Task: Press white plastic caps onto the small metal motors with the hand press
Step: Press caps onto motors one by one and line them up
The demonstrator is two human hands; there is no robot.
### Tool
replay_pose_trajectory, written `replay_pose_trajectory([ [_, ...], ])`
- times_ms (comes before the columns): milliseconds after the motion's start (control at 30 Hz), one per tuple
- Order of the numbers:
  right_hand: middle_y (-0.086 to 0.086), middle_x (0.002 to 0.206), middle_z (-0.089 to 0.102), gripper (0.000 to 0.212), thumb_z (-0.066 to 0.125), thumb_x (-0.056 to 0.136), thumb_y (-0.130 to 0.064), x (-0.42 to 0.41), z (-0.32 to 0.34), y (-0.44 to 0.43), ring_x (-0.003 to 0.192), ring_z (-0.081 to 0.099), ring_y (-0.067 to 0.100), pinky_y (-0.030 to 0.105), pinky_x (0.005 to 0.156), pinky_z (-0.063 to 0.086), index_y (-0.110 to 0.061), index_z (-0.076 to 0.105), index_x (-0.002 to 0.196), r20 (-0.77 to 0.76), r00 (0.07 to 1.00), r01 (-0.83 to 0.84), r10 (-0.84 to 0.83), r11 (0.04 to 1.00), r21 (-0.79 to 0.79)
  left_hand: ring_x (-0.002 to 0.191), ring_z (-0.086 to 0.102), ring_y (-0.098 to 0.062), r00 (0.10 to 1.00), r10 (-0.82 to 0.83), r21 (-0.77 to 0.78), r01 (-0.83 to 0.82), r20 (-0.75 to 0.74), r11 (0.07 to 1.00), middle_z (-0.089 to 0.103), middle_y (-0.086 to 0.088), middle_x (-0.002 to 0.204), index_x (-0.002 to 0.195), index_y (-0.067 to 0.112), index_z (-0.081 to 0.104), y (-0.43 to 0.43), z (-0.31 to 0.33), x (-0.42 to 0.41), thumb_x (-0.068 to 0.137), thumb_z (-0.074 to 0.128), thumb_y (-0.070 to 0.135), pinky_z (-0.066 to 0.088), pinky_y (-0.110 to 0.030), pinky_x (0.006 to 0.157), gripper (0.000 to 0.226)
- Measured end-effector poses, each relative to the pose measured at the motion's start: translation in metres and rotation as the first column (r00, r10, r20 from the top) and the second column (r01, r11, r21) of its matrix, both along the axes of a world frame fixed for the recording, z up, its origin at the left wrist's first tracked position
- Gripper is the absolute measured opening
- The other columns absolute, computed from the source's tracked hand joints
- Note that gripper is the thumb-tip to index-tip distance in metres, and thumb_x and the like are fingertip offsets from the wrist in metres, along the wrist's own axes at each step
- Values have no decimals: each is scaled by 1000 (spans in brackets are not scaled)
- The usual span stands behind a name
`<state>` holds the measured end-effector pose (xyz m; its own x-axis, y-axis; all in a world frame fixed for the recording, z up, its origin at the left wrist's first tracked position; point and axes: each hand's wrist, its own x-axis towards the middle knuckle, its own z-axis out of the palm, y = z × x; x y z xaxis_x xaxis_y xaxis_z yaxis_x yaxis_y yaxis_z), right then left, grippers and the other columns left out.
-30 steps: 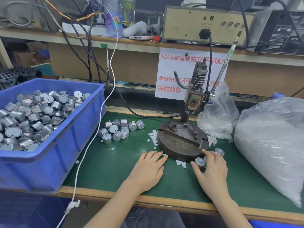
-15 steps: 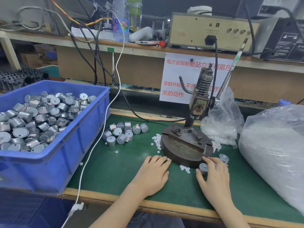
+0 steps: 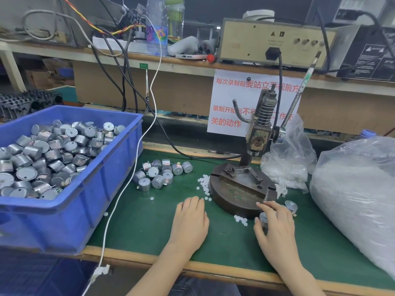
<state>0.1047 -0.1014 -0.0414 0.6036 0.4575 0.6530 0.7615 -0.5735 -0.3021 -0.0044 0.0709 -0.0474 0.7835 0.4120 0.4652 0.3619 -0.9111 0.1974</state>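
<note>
Head view: my left hand (image 3: 190,221) lies flat, fingers together. My right hand (image 3: 275,229) curls its fingers round a motor (image 3: 263,219).

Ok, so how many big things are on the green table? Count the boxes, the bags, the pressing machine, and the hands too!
blue box: 1
plastic bags: 2
hand press: 1
hands: 2, the left hand and the right hand
Total: 6
</note>
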Motion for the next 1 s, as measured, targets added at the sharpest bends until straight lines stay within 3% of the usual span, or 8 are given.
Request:
replay_pose_trajectory([
  [67,14,101,60,43,78,62,6,-2,-1,2,100,50,27,37,88,39,-3,67,102,15,1000,-23,23,1000,-14,129,36,-13,997,-20,-54,15,-81,998,41,0,139,138,14,37,7,-6,8,95,38,27,26,-28,106,46],
  [133,14,101,61,43,79,60,6,-3,-1,2,100,48,24,41,86,42,-2,68,101,15,999,-38,39,999,-35,135,23,-10,994,-20,-60,13,-112,998,28,4,147,144,16,24,12,-9,16,98,27,28,16,-29,109,48],
  [333,13,97,62,43,81,57,6,-2,0,1,91,61,35,44,82,47,-3,68,97,19,999,-44,45,997,-56,118,39,-18,991,41,-39,-46,-130,998,45,4,127,127,20,45,18,-4,37,100,24,30,24,-29,101,35],
  [467,12,100,61,42,80,60,4,-1,-1,1,100,47,21,44,84,46,-4,68,100,-7,999,-46,46,998,-40,111,42,-16,994,15,-53,-21,-106,998,50,6,117,116,23,54,21,-7,35,100,29,33,22,-26,97,31],
  [567,13,100,61,44,80,60,4,-1,-2,1,100,46,21,44,84,45,-3,67,101,-7,998,-55,55,997,-51,109,43,-15,996,-63,-143,54,-57,988,51,7,114,113,22,59,23,-5,31,99,37,29,24,-23,92,27],
  [800,12,100,60,43,78,62,6,-4,2,3,99,44,20,31,89,35,-4,67,102,-12,998,-68,68,997,-44,96,47,-15,994,-76,-325,99,81,941,56,5,97,94,16,62,39,1,8,91,55,22,31,-20,83,10],
  [1000,10,101,60,40,74,67,7,-31,11,46,97,54,27,24,90,33,-4,66,104,-102,970,-226,223,974,-19,85,43,-9,989,-31,-389,85,143,917,48,13,81,85,16,61,51,-3,-27,88,60,17,29,-15,72,3],
])
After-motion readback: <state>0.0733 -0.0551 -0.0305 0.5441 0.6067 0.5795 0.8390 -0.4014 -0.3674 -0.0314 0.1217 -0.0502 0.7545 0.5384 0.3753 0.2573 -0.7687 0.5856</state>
